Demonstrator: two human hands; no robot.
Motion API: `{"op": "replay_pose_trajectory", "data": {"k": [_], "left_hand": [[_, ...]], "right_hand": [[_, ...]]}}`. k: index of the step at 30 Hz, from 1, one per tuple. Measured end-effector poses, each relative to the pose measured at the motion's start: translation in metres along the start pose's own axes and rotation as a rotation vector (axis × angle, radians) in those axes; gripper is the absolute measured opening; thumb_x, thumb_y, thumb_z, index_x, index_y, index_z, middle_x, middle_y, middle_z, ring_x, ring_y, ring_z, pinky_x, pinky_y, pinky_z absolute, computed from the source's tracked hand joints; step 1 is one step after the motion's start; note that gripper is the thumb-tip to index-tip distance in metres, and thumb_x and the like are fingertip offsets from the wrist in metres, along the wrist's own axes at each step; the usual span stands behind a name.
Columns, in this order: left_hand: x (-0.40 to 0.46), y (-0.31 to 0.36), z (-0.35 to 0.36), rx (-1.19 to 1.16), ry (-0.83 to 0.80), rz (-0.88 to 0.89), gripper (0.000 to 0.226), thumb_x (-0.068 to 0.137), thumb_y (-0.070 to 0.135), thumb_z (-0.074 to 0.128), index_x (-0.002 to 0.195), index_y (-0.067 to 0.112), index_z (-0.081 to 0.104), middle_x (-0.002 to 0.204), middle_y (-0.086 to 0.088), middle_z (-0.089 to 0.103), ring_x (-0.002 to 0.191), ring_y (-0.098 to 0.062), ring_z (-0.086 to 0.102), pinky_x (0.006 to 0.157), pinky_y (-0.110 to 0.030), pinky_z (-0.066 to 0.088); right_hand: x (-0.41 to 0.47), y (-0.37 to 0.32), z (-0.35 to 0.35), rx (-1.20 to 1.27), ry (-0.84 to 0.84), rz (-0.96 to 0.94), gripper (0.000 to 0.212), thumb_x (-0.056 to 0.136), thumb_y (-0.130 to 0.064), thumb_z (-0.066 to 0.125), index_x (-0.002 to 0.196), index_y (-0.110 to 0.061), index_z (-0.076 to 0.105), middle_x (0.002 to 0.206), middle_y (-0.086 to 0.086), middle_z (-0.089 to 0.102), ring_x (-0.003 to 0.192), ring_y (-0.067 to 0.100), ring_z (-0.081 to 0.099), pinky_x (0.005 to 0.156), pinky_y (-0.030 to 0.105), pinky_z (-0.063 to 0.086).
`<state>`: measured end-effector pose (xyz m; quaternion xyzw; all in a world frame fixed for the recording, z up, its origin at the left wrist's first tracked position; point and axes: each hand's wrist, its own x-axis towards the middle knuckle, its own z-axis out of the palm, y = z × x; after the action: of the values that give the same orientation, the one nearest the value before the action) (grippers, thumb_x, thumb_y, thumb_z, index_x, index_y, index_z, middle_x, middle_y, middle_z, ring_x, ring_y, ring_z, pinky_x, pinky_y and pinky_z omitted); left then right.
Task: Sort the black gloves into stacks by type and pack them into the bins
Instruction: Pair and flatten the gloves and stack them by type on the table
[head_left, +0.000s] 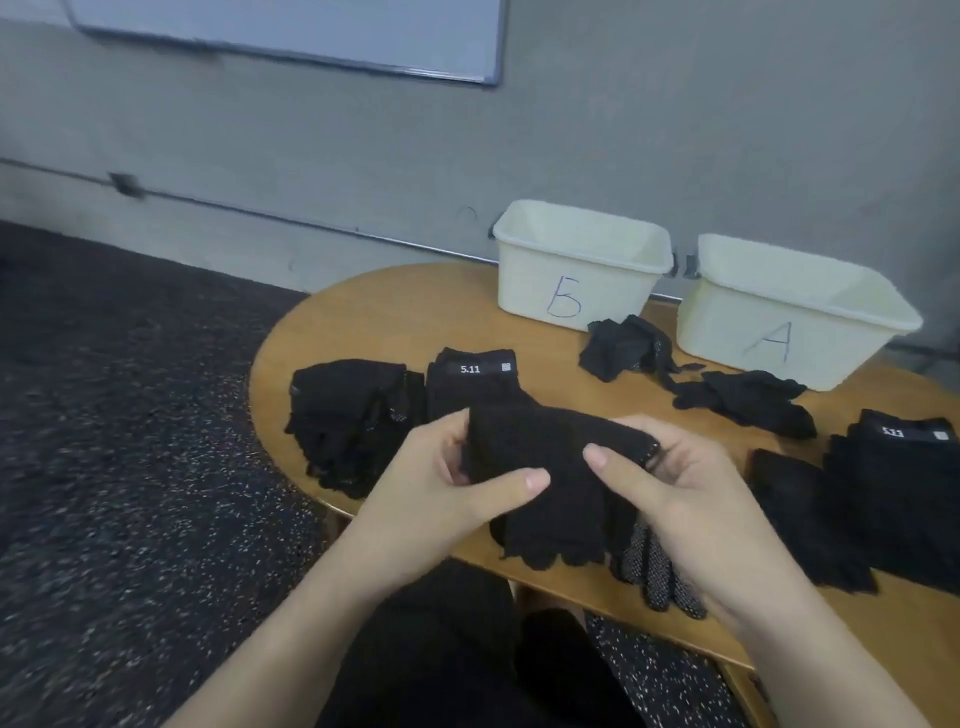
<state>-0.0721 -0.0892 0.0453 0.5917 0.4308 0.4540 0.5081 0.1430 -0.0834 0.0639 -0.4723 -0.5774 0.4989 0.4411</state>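
- Black knit glove (550, 467) is hanging above the near table (374, 317) edge, with the left hand (447, 493) pinching its cuff side and the right hand (685, 499) gripping the other side; both are closing firmly on the fabric.
- Flattening it squarely should be helping before laying it on the matching stack (348, 415) at left.
- Bins B (576, 270) and A (789, 317) are standing well apart from it, awaiting stacks.

Ahead of the left grip (447, 483), bare tabletop (384, 322) runs open to bin B (576, 270). Ahead of the right grip (691, 499), loose gloves (623, 345) and a crumpled pair (748, 400) block bin A (789, 312). Glove stacks (348, 415) flank both grips.
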Motion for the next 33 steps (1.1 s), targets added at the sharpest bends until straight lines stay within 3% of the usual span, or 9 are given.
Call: {"op": "replay_pose_trajectory", "data": {"k": [4, 9, 15, 19, 23, 29, 33], "left_hand": [[0.0, 0.005, -0.032, 0.018, 0.134, -0.023, 0.028, 0.093, 0.009, 0.074, 0.12, 0.016, 0.073, 0.114, 0.003, 0.078, 0.109, -0.016, 0.073, 0.096, -0.043, 0.059], [-0.004, 0.018, -0.079, 0.052, 0.245, -0.053, 0.021, 0.095, 0.009, 0.071, 0.114, 0.018, 0.075, 0.106, 0.006, 0.079, 0.101, -0.013, 0.075, 0.088, -0.036, 0.06], [0.001, 0.019, -0.129, 0.063, 0.357, -0.117, 0.019, 0.097, 0.013, 0.069, 0.113, 0.021, 0.077, 0.108, 0.008, 0.079, 0.105, -0.012, 0.074, 0.098, -0.046, 0.058], [0.014, 0.013, -0.154, 0.096, 0.441, -0.171, 0.016, 0.098, 0.018, 0.07, 0.111, 0.024, 0.077, 0.101, 0.007, 0.08, 0.095, -0.012, 0.076, 0.087, -0.048, 0.063], [0.025, 0.0, -0.172, 0.115, 0.453, -0.228, 0.016, 0.096, 0.018, 0.071, 0.111, 0.021, 0.077, 0.096, 0.004, 0.08, 0.085, -0.019, 0.077, 0.075, -0.042, 0.065], [0.036, -0.017, -0.186, 0.047, 0.394, -0.335, 0.015, 0.097, 0.014, 0.069, 0.109, 0.01, 0.076, 0.097, -0.008, 0.08, 0.085, -0.026, 0.077, 0.063, -0.034, 0.062], [0.042, -0.022, -0.189, 0.091, 0.395, -0.365, 0.018, 0.096, 0.016, 0.072, 0.102, -0.001, 0.075, 0.084, -0.021, 0.074, 0.067, -0.027, 0.07, 0.055, -0.037, 0.062]], "right_hand": [[0.021, -0.008, 0.041, 0.056, -0.008, 0.01, 0.019, 0.093, -0.018, 0.067, 0.11, -0.016, 0.075, 0.103, 0.006, 0.079, 0.098, 0.023, 0.076, 0.09, 0.047, 0.059], [0.049, -0.019, 0.08, 0.105, -0.166, 0.096, 0.03, 0.094, -0.014, 0.07, 0.123, -0.019, 0.067, 0.104, 0.004, 0.079, 0.098, 0.022, 0.076, 0.077, 0.035, 0.063], [0.08, -0.02, 0.13, 0.03, -0.195, 0.134, 0.024, 0.094, -0.012, 0.071, 0.117, -0.02, 0.07, 0.1, 0.003, 0.08, 0.095, 0.023, 0.077, 0.093, 0.053, 0.059], [0.104, -0.023, 0.15, 0.049, -0.185, 0.165, 0.023, 0.095, -0.011, 0.071, 0.116, -0.019, 0.069, 0.1, 0.003, 0.08, 0.094, 0.021, 0.077, 0.093, 0.053, 0.059], [0.123, -0.019, 0.159, 0.001, -0.186, 0.175, 0.019, 0.094, -0.013, 0.072, 0.112, -0.018, 0.07, 0.095, 0.003, 0.08, 0.09, 0.022, 0.078, 0.09, 0.051, 0.061], [0.138, -0.009, 0.161, -0.086, -0.215, 0.205, 0.017, 0.095, -0.014, 0.071, 0.111, -0.02, 0.068, 0.093, 0.001, 0.08, 0.086, 0.021, 0.078, 0.082, 0.048, 0.063], [0.145, -0.007, 0.16, -0.134, -0.189, 0.228, 0.021, 0.094, -0.015, 0.073, 0.114, -0.019, 0.066, 0.089, 0.002, 0.079, 0.081, 0.023, 0.078, 0.076, 0.049, 0.064]]}}
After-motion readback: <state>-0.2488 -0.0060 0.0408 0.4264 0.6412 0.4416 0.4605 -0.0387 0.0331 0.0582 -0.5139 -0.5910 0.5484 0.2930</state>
